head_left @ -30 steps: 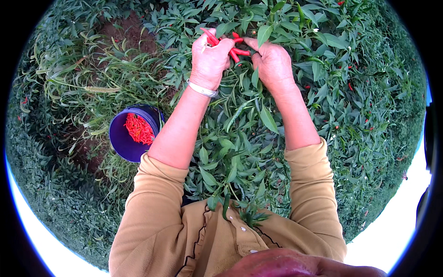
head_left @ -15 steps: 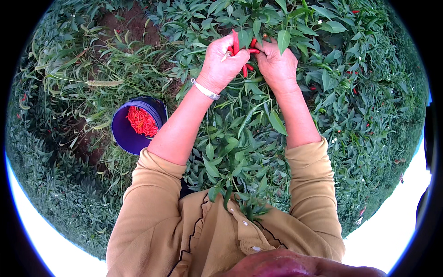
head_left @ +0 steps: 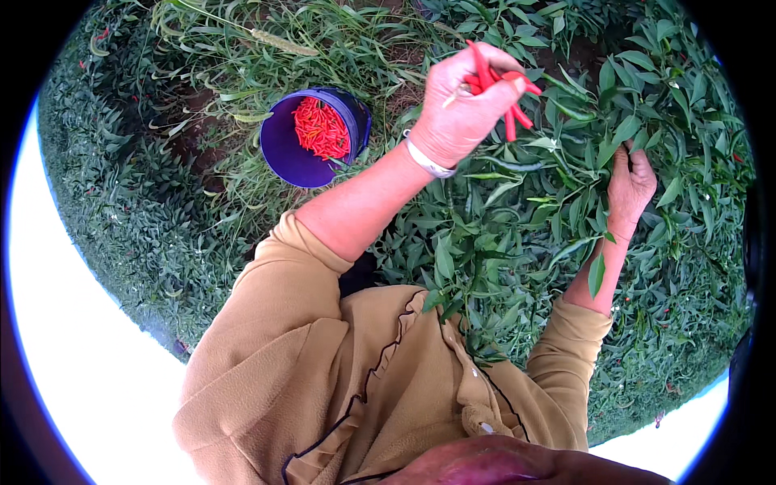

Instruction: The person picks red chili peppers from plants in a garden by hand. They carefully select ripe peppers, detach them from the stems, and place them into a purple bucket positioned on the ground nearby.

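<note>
My left hand [head_left: 459, 109] is closed around several red chili peppers [head_left: 510, 126], whose ends stick out past the thumb and fingers. It is raised over the pepper plants, left of some green chili peppers [head_left: 572, 112] hanging among the leaves. Farther right, my right hand [head_left: 632, 190] reaches into the foliage [head_left: 626, 129]. Its thumb and fingers are drawn together, the tips partly covered by leaves, so what they grip is hidden. A bracelet [head_left: 428, 162] circles my left wrist.
Left of my left forearm, a purple bucket [head_left: 279, 153] leans tilted in the grass, holding many picked red chili peppers [head_left: 321, 129]. Grassy weeds [head_left: 388, 44] grow around it. Dense pepper plants [head_left: 501, 242] reach up against the front of my tan shirt [head_left: 388, 331].
My hands were close together at one plant; now they are apart. The right has moved right and nearer into other leaves, while the left still holds the red chili peppers. The view has shifted.
</note>
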Demonstrator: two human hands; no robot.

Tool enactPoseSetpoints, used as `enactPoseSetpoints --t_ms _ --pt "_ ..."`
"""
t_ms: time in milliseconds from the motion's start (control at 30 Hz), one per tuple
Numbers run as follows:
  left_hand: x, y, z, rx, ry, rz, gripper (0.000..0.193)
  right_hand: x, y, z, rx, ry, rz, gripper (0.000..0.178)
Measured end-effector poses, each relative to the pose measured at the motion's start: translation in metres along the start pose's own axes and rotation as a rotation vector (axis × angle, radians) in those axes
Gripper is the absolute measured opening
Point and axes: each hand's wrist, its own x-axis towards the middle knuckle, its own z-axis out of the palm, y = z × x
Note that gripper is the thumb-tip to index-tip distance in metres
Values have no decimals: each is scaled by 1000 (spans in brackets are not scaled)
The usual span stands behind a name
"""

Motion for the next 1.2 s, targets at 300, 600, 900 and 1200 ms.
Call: enactPoseSetpoints --t_ms 300,600,900,1200 --pt "-83 -83 -347 1230 183 -643 36 -40 3 -54 69 414 162 26" --pt "-24 -57 -314 905 98 -900 15 -48 9 -42 -69 556 115 45" --pt "61 96 91 455 -1560 -303 16 -32 -27 60 -221 465 65 55" --pt "28 -70 326 759 -1413 1037 30 -64 -25 48 -50 129 -6 45"
